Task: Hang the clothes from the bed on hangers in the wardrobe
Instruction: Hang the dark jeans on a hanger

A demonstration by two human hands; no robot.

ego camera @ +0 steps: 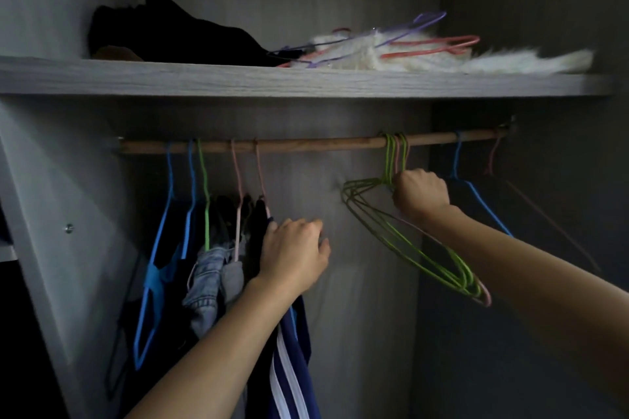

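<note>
Clothes hang nearest, at the left end of the wooden rod: a navy garment with white stripes, a denim piece and darker items on blue hangers, so part of the hanging looks done. The left grip sits against the upper right side of the navy garment with its fingers curled; whether it pinches the cloth or only touches it I cannot tell.

Further in, on the rod's right half, the right grip is clenched round the necks of a bunch of green wire hangers. Their hooks sit over the rod and their bodies tilt out towards the camera. My reading is that a spare hanger is being fetched for the next garment.

Beyond, near the rod's right end, a bare blue hanger and a reddish hanger carry nothing. Above, on the shelf, a black garment lies toward the left, with loose purple and red hangers and a white furry item toward the right edge.

The bed is out of view, so how many clothes remain cannot be judged.
</note>
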